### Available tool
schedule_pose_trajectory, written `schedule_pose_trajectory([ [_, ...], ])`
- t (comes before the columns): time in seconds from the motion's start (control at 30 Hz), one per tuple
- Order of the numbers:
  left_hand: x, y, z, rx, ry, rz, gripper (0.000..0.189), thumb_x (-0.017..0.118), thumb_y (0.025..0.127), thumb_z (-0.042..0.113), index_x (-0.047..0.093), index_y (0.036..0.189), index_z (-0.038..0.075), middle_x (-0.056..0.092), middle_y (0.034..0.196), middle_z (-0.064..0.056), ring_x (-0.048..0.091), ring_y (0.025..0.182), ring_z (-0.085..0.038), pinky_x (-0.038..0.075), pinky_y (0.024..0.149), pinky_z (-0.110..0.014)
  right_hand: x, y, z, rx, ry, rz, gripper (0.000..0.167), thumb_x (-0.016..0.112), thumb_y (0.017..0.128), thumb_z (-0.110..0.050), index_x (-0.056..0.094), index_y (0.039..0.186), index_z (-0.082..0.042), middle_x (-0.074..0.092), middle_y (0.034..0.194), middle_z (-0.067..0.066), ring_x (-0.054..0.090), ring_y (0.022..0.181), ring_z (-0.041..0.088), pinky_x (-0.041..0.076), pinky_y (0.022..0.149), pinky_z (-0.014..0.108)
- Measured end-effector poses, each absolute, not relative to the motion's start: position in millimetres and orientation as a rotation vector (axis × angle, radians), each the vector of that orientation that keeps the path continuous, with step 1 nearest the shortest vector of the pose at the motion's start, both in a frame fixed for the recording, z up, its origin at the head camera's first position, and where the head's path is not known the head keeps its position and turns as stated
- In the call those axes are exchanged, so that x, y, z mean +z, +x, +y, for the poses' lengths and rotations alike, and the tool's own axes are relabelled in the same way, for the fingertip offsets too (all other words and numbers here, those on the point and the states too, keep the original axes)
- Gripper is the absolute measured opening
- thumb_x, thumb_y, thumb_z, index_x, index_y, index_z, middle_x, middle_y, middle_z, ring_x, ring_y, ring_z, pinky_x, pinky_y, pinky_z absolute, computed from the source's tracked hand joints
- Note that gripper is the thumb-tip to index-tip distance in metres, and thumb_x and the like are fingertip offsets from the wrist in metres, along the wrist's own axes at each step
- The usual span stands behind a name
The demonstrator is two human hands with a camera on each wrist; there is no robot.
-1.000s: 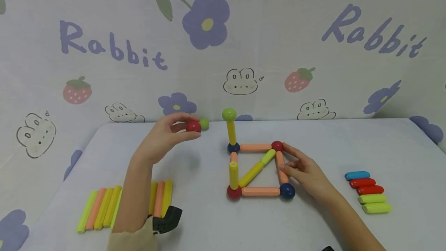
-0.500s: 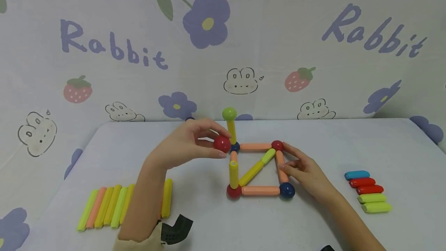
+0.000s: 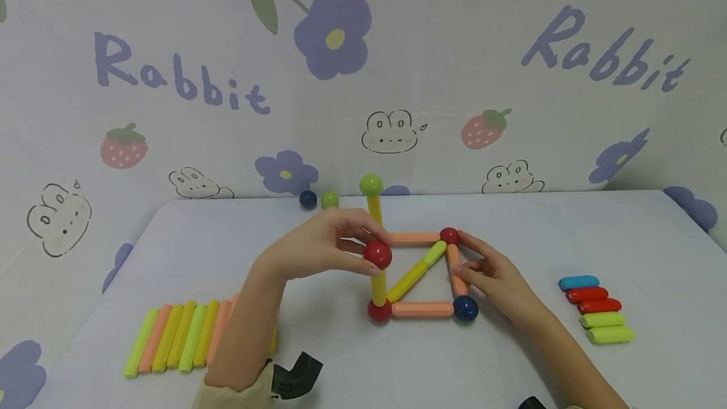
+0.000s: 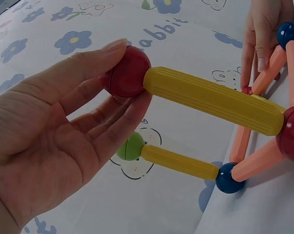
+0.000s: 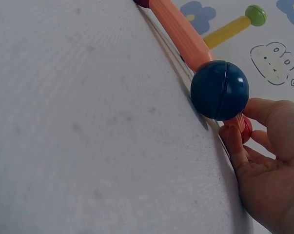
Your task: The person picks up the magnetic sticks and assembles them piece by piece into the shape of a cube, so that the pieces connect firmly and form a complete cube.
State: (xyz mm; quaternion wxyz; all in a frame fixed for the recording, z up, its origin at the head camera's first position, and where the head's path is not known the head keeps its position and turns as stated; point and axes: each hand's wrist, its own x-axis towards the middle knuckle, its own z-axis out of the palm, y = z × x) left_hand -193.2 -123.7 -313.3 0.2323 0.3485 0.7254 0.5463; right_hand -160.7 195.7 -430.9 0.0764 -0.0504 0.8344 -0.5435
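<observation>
My left hand pinches a red ball between thumb and fingers. In the left wrist view the ball sits at the top end of an upright yellow magnetic stick, whose foot joins another red ball. That corner belongs to a flat square of orange sticks with a yellow and lime diagonal. At the back-left corner stands a second yellow stick topped by a green ball. My right hand grips the right-side orange stick, between a red ball and a blue ball.
A row of yellow, orange and lime sticks lies at the left, partly behind my left forearm. Short blue, red and lime sticks lie at the right. A dark blue ball and a green ball sit at the back edge.
My left hand has carried the red ball from the back edge rightward and toward me, onto the top of the front-left yellow stick. My right hand has stayed in place.
</observation>
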Motion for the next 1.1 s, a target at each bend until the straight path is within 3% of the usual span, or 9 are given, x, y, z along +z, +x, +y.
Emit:
schedule_pose_trajectory([
  [0.3,-310.1,-191.1,-136.1,1.489,0.886,2.093,0.041,0.078,0.093,0.001,0.068,0.133,0.002,0.068,0.132,-0.011,0.069,0.121,-0.025,0.056,0.106,-0.040,-431.5,-159.6,195.7,-1.622,-0.134,2.502,0.073,0.067,0.105,-0.017,0.029,0.167,-0.007,0.053,0.146,0.024,0.059,0.102,0.021,0.048,0.073,0.021],
  [0.43,-307.0,-185.9,-153.1,1.552,0.675,2.262,0.037,0.075,0.098,0.012,0.070,0.134,0.010,0.069,0.136,-0.005,0.067,0.126,-0.023,0.054,0.109,-0.046,-431.8,-158.9,195.1,-1.624,-0.143,2.507,0.073,0.067,0.105,-0.015,0.028,0.167,-0.006,0.052,0.147,0.024,0.058,0.101,0.020,0.048,0.071,0.021],
  [0.7,-314.8,-170.2,-184.9,1.601,0.376,2.351,0.042,0.066,0.105,0.026,0.063,0.143,0.007,0.064,0.145,-0.010,0.064,0.132,-0.029,0.037,0.121,-0.061,-433.9,-160.3,195.4,-1.630,-0.167,2.524,0.073,0.066,0.105,-0.012,0.028,0.166,-0.004,0.055,0.141,0.024,0.057,0.097,0.016,0.046,0.068,0.022],
  [0.9,-327.5,-151.0,-202.8,1.606,0.175,2.315,0.054,0.062,0.107,0.033,0.053,0.153,0.006,0.053,0.157,-0.016,0.058,0.138,-0.036,0.040,0.121,-0.056,-434.8,-160.2,195.6,-1.624,-0.169,2.532,0.073,0.067,0.105,-0.013,0.028,0.166,-0.005,0.061,0.129,0.020,0.057,0.095,0.015,0.045,0.067,0.022],
  [1.1,-342.4,-133.4,-216.9,1.473,0.011,2.349,0.063,0.059,0.108,0.042,0.047,0.157,0.006,0.052,0.157,-0.018,0.055,0.140,-0.038,0.044,0.117,-0.056,-434.5,-160.2,194.7,-1.626,-0.163,2.531,0.072,0.066,0.105,-0.013,0.029,0.166,-0.005,0.059,0.133,0.021,0.057,0.095,0.015,0.046,0.068,0.021],
])
